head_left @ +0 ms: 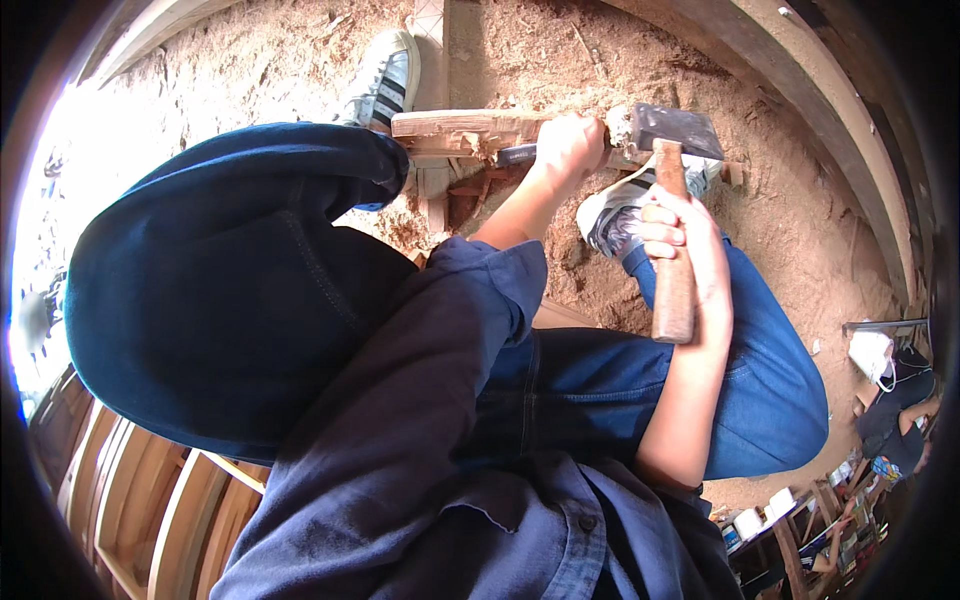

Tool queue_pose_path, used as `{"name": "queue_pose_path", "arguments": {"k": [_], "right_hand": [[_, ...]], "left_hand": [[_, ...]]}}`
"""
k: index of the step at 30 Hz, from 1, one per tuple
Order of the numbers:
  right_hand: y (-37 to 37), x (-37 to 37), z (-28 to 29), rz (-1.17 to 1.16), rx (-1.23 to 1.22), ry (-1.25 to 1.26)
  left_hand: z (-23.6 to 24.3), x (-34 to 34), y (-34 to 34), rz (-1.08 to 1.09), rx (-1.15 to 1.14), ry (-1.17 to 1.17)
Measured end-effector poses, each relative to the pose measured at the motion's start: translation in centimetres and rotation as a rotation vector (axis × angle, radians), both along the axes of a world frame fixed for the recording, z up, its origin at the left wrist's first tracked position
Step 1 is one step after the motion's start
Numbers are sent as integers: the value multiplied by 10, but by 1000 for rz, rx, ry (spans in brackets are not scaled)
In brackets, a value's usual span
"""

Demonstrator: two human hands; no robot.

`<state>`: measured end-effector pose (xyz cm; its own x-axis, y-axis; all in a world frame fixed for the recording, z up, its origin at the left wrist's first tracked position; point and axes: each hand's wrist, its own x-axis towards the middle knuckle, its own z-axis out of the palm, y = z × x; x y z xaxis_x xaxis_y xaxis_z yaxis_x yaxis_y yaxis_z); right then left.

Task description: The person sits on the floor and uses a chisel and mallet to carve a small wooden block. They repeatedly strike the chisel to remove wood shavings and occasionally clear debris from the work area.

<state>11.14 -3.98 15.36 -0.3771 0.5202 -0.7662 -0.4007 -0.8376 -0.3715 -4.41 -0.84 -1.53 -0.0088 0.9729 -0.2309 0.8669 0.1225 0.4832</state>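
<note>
My left hand (570,148) is closed around a chisel (517,154), whose dark blade sticks out to the left, against a wooden bar (460,128). The bar has a rough, splintered cut near the blade. In my right hand (690,235) is the wooden handle of a hammer (674,290). Its dark block-shaped metal head is beside the pale, frayed butt of the chisel, to the right of my left fist; whether they touch I cannot tell. Part of the bar is hidden behind my left hand.
Wood shavings cover the ground (780,270). My shoes (385,80) flank the bar, near a flat board (430,60). A long curved beam (840,110) runs along the upper right. Curved wooden pieces (150,500) stand at lower left. Another person (895,420) is at the far right.
</note>
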Motion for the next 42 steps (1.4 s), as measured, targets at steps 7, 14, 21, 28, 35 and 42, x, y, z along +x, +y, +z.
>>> {"name": "queue_pose_path", "arguments": {"k": [7,14,21,28,35,42], "right_hand": [[14,38,1,-311,179,-197],[-8,20,-26,17,113,-363],[-2,5,-7,-49,-34,-1],[-6,17,-11,-188,-99,-9],[-1,23,-12,-245,-145,77],[-1,24,-10,-229,-202,82]], "left_hand": [[-6,3,-10,-29,96,-45],[-4,9,-12,-28,150,-33],[0,10,-8,-95,72,11],[7,13,-11,-219,116,-45],[6,24,-10,-293,113,-18],[14,21,-12,-329,181,-59]]}}
